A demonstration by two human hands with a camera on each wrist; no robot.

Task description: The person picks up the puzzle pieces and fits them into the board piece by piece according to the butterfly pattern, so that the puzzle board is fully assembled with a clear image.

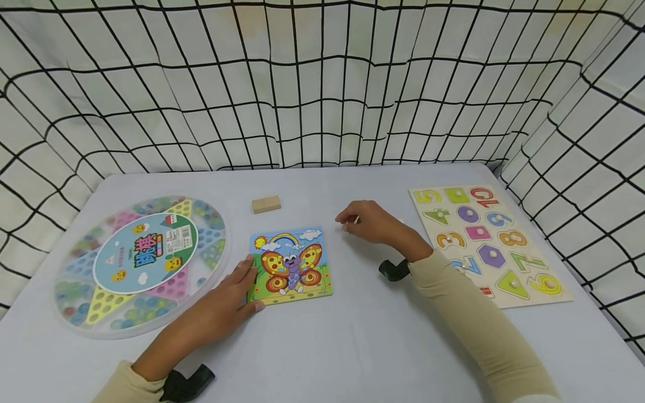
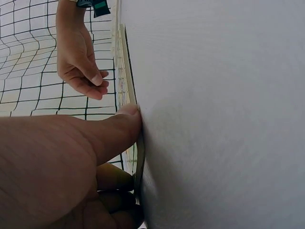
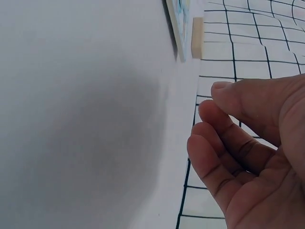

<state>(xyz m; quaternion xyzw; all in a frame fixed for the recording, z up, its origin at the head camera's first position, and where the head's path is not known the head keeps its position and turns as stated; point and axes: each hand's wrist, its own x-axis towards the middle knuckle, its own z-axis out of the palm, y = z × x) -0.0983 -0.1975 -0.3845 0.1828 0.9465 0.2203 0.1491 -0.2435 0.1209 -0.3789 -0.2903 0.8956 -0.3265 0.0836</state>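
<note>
A square wooden butterfly puzzle lies flat near the middle of the white table. My left hand grips it at the near left corner, fingers along the left side and thumb at the near edge. From the left wrist, the thumb presses the board's rim while the other fingers are partly hidden below. My right hand hovers over the table just right of the puzzle. Its fingers are loosely bent, and nothing shows between thumb and fingertips in the right wrist view. Beyond the puzzle sits a small plain wooden block.
At the left lies a round clear-plastic game board with coloured marbles around its rim. A wooden number-and-shape peg board rests at the right, partly behind the right forearm. Black netting over white cloth surrounds the table's back and sides.
</note>
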